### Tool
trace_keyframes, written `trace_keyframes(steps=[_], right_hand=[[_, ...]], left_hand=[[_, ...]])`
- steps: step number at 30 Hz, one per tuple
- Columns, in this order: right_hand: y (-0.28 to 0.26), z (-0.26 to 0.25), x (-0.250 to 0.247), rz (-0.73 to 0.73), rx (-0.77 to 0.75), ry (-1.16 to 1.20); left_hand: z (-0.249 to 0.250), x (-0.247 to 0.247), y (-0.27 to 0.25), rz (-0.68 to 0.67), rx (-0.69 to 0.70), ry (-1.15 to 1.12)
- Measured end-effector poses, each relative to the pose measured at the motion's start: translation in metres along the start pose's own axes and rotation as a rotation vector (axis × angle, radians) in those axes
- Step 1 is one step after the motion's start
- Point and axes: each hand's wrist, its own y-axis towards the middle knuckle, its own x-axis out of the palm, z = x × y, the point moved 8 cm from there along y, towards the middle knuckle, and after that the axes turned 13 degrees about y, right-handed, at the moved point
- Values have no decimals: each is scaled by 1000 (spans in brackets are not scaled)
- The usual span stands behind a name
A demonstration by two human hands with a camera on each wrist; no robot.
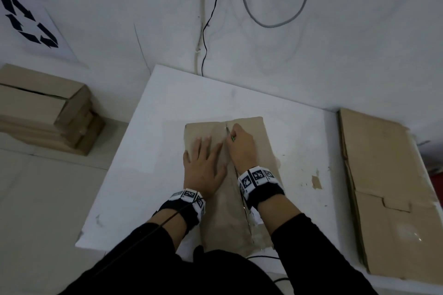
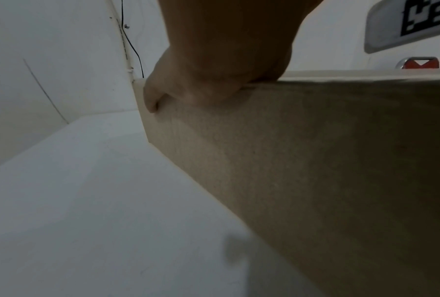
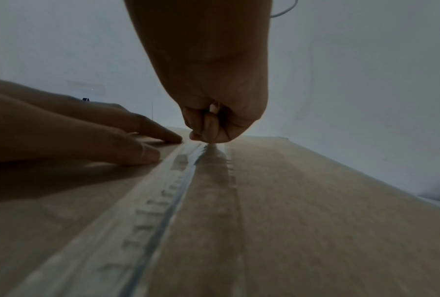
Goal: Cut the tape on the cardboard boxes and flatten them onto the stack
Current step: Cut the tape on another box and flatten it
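While hands cut tape, no writing reads.

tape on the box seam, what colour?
Clear, glossy: the tape lets the brown cardboard box show through. Right wrist view shows it best.

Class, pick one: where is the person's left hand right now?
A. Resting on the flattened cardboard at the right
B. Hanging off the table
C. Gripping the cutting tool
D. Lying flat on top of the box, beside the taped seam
D: the left hand lies with straight fingers on the box, left of the tape seam, while the right hand holds the blade.
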Motion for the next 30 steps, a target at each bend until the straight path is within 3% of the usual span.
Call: trace_keyframes(steps=[6,12,20,30], right_hand=[[-13,-2,-5,-13,2,-15],[-51,8,-7,-136,41,-183],[-97,20,-24,-118,31,-200],[-188,53,-37,-166,185,-236]], left_hand=[[1,-1,0,17,-8,-5],[1,0,0,-1,-15,45],[2,-3,-2,14,-6,35],[2,-1,0,-29,-30,43]])
